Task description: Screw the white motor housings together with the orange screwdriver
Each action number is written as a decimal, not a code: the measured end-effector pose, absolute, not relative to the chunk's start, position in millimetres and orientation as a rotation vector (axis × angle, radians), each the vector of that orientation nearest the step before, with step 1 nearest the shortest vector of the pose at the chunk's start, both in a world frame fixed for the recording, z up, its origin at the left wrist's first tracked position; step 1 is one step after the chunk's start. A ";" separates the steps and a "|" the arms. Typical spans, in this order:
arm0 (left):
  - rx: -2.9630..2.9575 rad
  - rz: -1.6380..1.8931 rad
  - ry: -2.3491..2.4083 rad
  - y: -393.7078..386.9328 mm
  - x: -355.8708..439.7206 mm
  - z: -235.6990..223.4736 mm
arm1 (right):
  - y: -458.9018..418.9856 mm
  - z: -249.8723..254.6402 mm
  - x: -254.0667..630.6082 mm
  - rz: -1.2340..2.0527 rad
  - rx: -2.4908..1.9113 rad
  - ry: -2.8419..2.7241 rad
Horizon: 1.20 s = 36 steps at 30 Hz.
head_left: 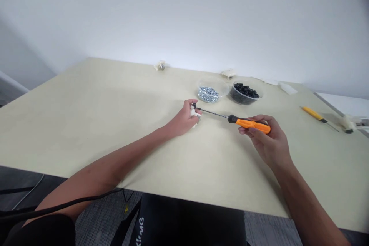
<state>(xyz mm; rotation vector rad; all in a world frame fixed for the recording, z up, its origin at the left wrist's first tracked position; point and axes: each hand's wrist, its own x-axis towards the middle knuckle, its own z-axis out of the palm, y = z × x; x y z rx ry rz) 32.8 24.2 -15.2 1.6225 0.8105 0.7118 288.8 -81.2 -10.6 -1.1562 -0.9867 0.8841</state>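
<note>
The left hand point(183, 121) rests low over the table point(86, 123), its fingers point(191, 103) curled closed around a small white plastic part point(194, 113). That part sits mostly inside the grip, with only bits of white showing between and below the fingers, and its lower end appears to be at or close to the tabletop. A small black piece point(193, 105) shows at its top, just beside the fingertips.

The right hand point(266, 138) holds an orange-handled screwdriver point(250, 124) roughly level, its fingers point(245, 130) wrapped around the handle and pressed together, with the thumb along the top. The steel shaft point(213, 113) reaches across the gap between the hands, and its tip meets the black piece at the left hand — whether it is seated in anything there is too small to tell.

Beyond the hands are a clear bowl of silver screws or washers point(208, 94) and, just beside it, a dark bowl of black pieces point(245, 94). Two pale parts point(160, 66) point(228, 73) lie along the far edge. To the right lies a yellow-handled screwdriver point(314, 113), with another white part point(347, 123) near the table's corner — a black cable point(57, 205) crosses the left forearm.
</note>
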 end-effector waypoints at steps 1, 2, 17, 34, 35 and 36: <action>1.624 0.714 0.812 24.2 32.8 -15.6 | -81.0 -11.5 289.5 0.876 -1.175 -0.980; 1.626 0.718 0.813 24.3 32.8 -16.0 | -80.8 -12.4 290.1 0.866 -1.198 -0.972; 1.643 0.699 0.842 23.1 31.3 -12.8 | -82.3 -15.4 290.4 0.873 -1.133 -1.079; 1.641 0.734 0.778 21.8 30.4 -14.4 | -82.0 -11.2 289.5 0.844 -1.331 -1.040; 1.644 0.734 0.776 21.5 30.2 -14.2 | -82.1 -10.9 289.5 0.845 -1.340 -1.030; 1.648 0.734 0.773 21.2 30.1 -14.1 | -82.3 -10.9 289.6 0.842 -1.348 -1.022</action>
